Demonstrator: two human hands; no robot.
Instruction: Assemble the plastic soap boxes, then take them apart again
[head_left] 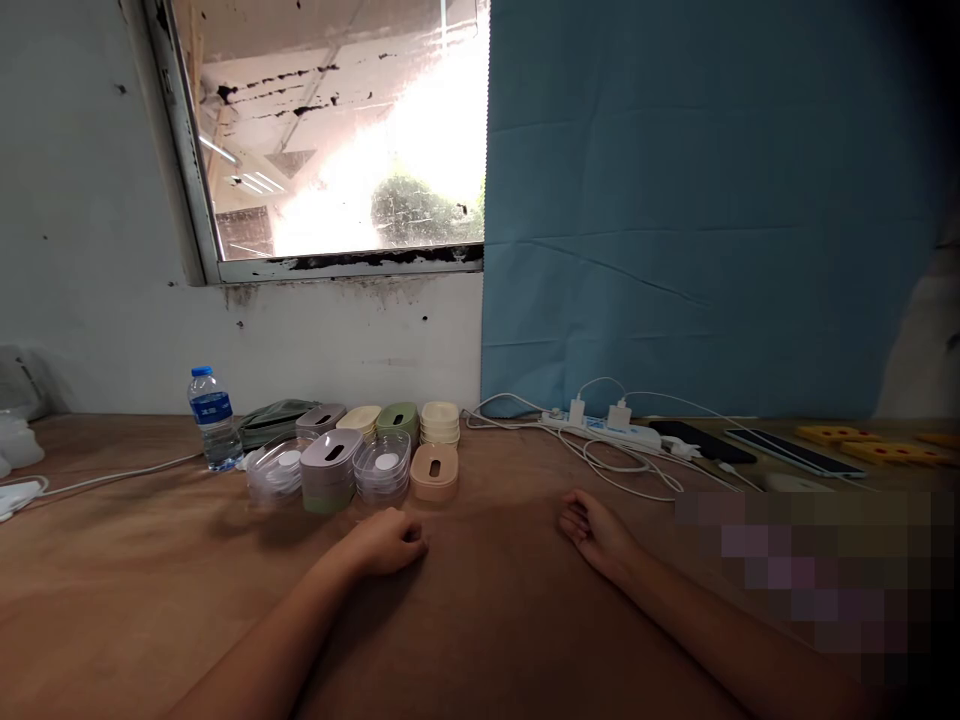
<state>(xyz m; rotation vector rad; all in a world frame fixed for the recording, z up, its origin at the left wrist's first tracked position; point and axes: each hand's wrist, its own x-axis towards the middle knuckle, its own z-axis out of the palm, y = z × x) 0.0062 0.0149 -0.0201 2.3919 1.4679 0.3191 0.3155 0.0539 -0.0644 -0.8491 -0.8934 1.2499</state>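
Observation:
My left hand (386, 541) rests on the brown table in a loose fist, with nothing seen in it. Just beyond it stand a lilac oval box with a slotted lid (328, 470), a stack of clear plastic tubs (382, 472) and a peach slotted box (435, 472). More clear tubs (276, 470) sit to the left. Behind are a green slotted box (397, 422), stacked cream tubs (440, 424), another cream stack (359, 420) and a second lilac box (321, 420). Fingers curled inward, my right hand (592, 532) lies apart from the containers and holds nothing visible.
A water bottle (214, 420) and a dark green pouch (274, 423) stand at the left. Along the right, white cables trail from a power strip (622, 433) near two dark phone-like devices (795, 452) and yellow pieces (889, 453). A blue cloth (675, 210) covers the wall.

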